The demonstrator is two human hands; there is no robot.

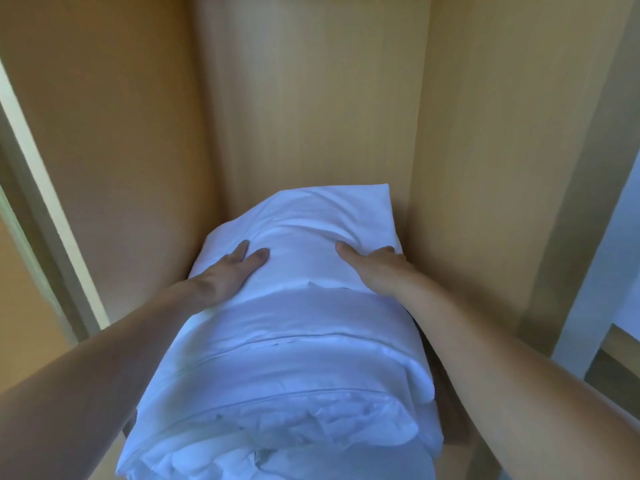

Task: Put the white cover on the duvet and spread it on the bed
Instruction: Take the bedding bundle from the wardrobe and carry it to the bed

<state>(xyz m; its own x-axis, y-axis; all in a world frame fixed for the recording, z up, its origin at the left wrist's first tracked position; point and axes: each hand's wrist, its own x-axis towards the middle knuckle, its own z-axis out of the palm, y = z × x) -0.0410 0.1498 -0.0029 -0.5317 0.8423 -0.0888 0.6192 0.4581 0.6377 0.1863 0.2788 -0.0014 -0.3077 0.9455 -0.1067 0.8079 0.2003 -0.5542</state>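
Fingers of the left hand lie straight and flat on the folded white cover. The right hand clasps its other side, thumb on top, fingers bent over the edge. The cover sits atop the puffy rolled duvet in a wooden cupboard. Both look soft, light and floppy, so best scooped from beneath.

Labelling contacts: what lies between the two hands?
Only the wrinkled white bedding, nothing else, between the left hand lying flat on it and the right hand gripping its side. Head view.
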